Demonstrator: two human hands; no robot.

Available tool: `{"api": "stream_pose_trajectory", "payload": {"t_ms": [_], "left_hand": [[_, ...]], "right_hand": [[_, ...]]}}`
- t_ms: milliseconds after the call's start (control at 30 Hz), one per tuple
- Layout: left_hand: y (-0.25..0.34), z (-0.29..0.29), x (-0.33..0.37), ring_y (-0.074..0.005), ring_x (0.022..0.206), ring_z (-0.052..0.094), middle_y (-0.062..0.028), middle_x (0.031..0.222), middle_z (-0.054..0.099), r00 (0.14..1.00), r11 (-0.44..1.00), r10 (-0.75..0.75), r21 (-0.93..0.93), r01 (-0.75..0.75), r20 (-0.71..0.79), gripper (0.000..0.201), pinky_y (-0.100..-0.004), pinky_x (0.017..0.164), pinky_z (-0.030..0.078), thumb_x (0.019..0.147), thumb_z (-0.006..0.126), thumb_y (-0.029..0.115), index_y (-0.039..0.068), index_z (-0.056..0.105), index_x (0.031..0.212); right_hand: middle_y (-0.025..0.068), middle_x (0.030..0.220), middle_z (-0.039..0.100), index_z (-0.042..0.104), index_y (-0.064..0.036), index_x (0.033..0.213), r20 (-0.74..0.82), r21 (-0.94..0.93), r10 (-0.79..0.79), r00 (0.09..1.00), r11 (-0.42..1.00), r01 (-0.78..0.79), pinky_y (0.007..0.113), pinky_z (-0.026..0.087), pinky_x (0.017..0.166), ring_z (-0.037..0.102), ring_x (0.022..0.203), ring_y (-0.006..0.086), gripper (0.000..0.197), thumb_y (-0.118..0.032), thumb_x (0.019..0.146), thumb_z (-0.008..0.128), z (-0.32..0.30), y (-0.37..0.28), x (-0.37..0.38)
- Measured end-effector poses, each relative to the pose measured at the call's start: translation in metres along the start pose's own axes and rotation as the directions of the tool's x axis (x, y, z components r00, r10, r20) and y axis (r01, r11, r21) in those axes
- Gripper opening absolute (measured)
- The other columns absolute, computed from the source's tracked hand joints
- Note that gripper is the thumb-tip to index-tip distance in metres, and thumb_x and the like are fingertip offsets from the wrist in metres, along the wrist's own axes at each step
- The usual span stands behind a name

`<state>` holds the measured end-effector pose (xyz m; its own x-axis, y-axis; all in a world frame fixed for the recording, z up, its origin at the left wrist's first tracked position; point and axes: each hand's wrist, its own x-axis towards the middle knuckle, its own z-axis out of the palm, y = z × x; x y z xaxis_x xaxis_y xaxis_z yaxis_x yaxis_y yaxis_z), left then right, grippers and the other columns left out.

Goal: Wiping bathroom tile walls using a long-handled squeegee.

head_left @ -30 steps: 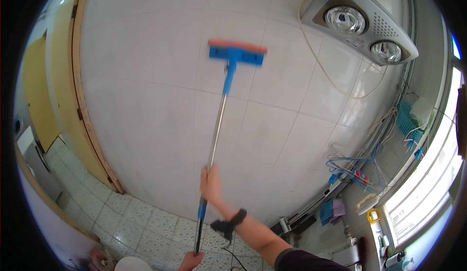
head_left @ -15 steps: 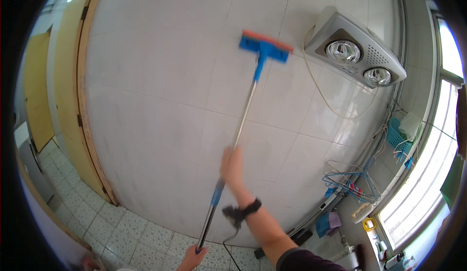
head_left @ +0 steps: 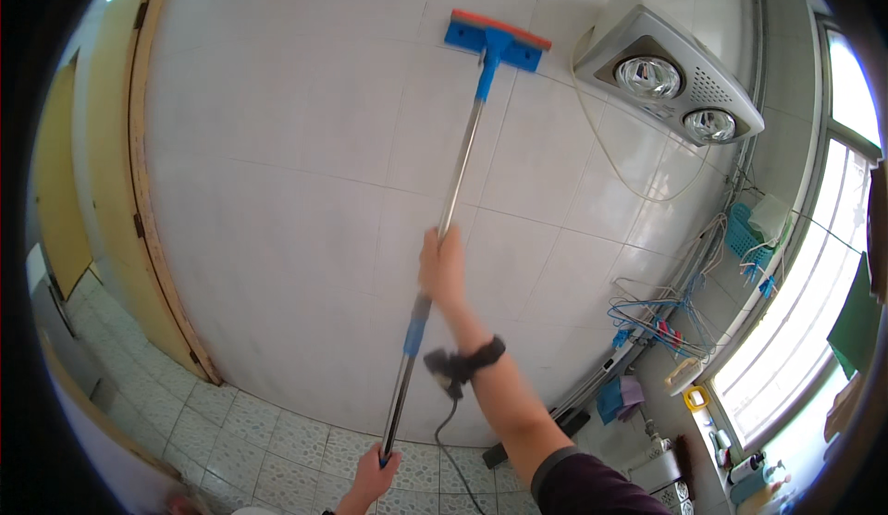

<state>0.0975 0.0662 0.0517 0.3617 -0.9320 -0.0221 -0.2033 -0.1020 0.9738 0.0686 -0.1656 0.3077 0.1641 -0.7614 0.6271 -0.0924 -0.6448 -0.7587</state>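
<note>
Gripping the silver pole (head_left: 461,168) partway up, the right hand (head_left: 442,267) wraps its fingers round it, while the left hand (head_left: 374,478), nearer, curls round the dark lower end! Far up top, the blue squeegee head (head_left: 494,46), red-edged, sits at the tiled wall (head_left: 277,228), just left of the two-lamp fixture (head_left: 686,99).
</note>
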Motion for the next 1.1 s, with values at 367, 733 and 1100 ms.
{"api": "stream_pose_trajectory", "payload": {"t_ms": [367, 733, 1100], "left_hand": [[-0.058, 0.025, -0.051, -0.0237, 0.065, 0.052, -0.0153, 0.071, 0.055, 0.99, 0.996, -0.063, 0.077, 0.054, 0.124, 0.031, -0.0385, 0.06, 0.041, 0.08, 0.05, 0.025, -0.004, 0.054, 0.087], [-0.095, -0.033, -0.082, -0.0047, 0.044, 0.035, 0.0045, 0.052, 0.039, 0.938, 0.924, -0.259, -0.222, 0.31, 0.231, 0.017, -0.0203, 0.037, 0.028, 0.078, 0.054, 0.019, 0.01, 0.044, 0.067], [0.054, -0.043, -0.073, -0.005, 0.036, 0.031, 0.0051, 0.044, 0.034, 0.932, 0.766, -0.028, -0.591, 0.252, 0.362, 0.031, -0.0197, 0.032, 0.021, 0.085, 0.045, 0.03, 0.012, 0.04, 0.06]], "right_hand": [[0.0095, 0.056, 0.041, 0.034, -0.0012, 0.08, 0.099, 0.062, 0.164, 0.981, 0.983, -0.17, 0.033, 0.035, 0.043, 0.041, 0.047, 0.0183, 0.015, -0.013, 0.085, 0.041, 0.0, 0.036, -0.064], [0.0019, 0.054, 0.039, 0.035, -0.0025, 0.08, 0.168, 0.227, 0.149, 0.974, 0.956, -0.186, 0.025, 0.032, 0.037, 0.038, 0.043, 0.0083, 0.012, -0.011, 0.085, 0.04, 0.019, 0.009, -0.088], [0.0016, 0.047, 0.039, 0.037, -0.0033, 0.076, 0.132, 0.387, 0.087, 0.987, 0.913, -0.132, 0.024, 0.03, 0.031, 0.035, 0.032, 0.0091, 0.015, -0.015, 0.086, 0.036, -0.007, -0.058, -0.018]]}}
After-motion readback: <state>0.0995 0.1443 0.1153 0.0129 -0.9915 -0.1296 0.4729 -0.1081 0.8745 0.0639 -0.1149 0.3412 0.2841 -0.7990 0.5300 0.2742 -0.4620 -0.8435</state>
